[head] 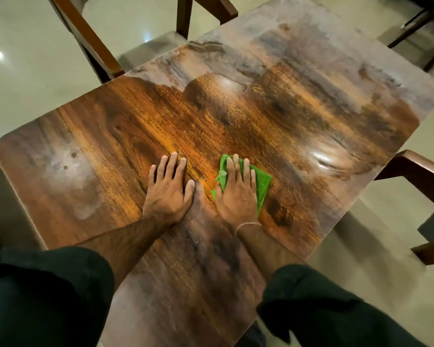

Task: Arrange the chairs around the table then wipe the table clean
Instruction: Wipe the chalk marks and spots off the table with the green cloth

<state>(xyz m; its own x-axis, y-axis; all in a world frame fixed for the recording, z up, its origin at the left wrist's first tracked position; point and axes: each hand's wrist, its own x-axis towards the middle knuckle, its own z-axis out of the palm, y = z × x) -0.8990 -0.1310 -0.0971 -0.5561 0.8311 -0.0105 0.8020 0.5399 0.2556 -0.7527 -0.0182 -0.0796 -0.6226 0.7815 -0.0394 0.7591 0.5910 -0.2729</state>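
Cloth (262,182): green, lies near the middle of the desk (311,108), a little toward its near edge | right hand (237,194) flat on it, fingers straight, pressing, not gripping | left hand (168,189) released, palm flat on the desk just beside | handling: probably soft, light, thin, may bunch; better to press with the whole palm at its middle

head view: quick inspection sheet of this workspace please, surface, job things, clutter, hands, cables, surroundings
surface: glossy wooden table, hazy smears at the far end and on the left part
job's things: green cloth flat on the table; left chair and right chair beside it
clutter: nothing seen
grips: left hand flat on bare wood; right hand pressing the cloth, fingers straight
cables: nothing seen
surroundings: pale shiny floor
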